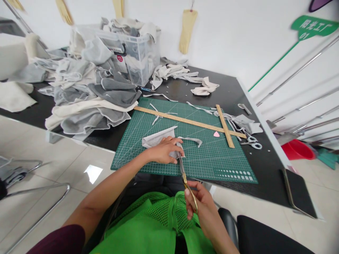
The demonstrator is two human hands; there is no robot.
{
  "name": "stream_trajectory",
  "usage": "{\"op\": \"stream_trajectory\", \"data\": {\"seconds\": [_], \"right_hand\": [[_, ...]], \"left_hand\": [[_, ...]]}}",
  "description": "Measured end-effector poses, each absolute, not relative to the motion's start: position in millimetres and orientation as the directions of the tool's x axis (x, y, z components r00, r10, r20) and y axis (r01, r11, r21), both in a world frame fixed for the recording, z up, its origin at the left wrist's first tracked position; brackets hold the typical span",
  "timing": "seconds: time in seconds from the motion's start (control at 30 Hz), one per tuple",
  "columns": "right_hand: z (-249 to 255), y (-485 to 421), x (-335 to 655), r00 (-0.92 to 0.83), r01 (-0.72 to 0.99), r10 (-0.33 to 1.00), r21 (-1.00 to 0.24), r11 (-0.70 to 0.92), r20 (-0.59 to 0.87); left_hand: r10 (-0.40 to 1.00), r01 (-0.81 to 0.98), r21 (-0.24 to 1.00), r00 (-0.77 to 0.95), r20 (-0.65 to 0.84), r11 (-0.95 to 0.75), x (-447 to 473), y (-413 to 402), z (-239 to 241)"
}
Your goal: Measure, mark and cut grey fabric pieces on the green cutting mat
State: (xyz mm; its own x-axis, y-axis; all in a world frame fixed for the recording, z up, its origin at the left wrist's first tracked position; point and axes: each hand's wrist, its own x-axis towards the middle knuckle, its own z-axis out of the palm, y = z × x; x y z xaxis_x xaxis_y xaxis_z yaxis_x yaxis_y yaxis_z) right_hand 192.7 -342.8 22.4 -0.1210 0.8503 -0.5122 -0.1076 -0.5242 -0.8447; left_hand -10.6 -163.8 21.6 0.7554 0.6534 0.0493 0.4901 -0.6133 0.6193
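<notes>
My right hand (198,201) is closed round the golden handles of a pair of scissors (184,177), whose blades point away from me over the near edge of the green cutting mat (206,165). The blade tips meet a piece of light grey cloth (156,139) lying on the mat. With its fingers bent over this cloth, my left hand (165,150) grips it right beside the blades and hides part of it. A thin cut strip of grey cloth (192,139) curls on the mat just past my fingertips.
A long wooden ruler (185,120) crosses the mat, with a shorter ruler (225,127) over it. White-handled scissors (253,142) and scraps lie at the right, near a phone (299,192). Piled cloth (79,88) and a clear plastic box (143,60) occupy the left and back.
</notes>
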Motion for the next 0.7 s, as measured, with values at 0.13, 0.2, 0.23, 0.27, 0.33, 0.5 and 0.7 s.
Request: {"op": "stream_trajectory", "data": {"seconds": [0.13, 0.2, 0.23, 0.27, 0.33, 0.5, 0.7], "right_hand": [[22.6, -337.8, 192.1, -0.125, -0.114, 0.851, -0.844, -0.524, -0.511], [22.5, -336.2, 191.4, -0.125, -0.110, 0.855, -0.850, -0.516, -0.503], [22.5, -335.6, 191.0, -0.126, -0.109, 0.858, -0.853, -0.511, -0.498], [22.5, -335.0, 190.5, -0.130, -0.110, 0.860, -0.855, -0.507, -0.494], [22.4, -334.0, 189.8, -0.137, -0.114, 0.863, -0.858, -0.501, -0.486], [21.1, -331.5, 189.1, -0.142, -0.117, 0.873, -0.868, -0.482, -0.466], [22.8, -327.5, 184.2, -0.127, -0.093, 0.875, -0.873, -0.479, -0.467]], "left_hand": [[0.649, 0.481, 0.624, 0.759, 0.055, -0.616, -11.2, -163.7, 22.3], [0.650, 0.483, 0.623, 0.758, 0.053, -0.615, -11.4, -163.6, 22.2], [0.650, 0.487, 0.621, 0.758, 0.049, -0.614, -11.4, -163.6, 22.2], [0.651, 0.490, 0.620, 0.758, 0.045, -0.613, -11.4, -163.7, 22.3], [0.651, 0.493, 0.617, 0.758, 0.041, -0.613, -11.2, -164.0, 23.1], [0.647, 0.499, 0.610, 0.762, 0.028, -0.615, -10.4, -164.8, 25.7], [0.643, 0.501, 0.609, 0.766, 0.019, -0.615, -10.5, -164.9, 25.5]]}}
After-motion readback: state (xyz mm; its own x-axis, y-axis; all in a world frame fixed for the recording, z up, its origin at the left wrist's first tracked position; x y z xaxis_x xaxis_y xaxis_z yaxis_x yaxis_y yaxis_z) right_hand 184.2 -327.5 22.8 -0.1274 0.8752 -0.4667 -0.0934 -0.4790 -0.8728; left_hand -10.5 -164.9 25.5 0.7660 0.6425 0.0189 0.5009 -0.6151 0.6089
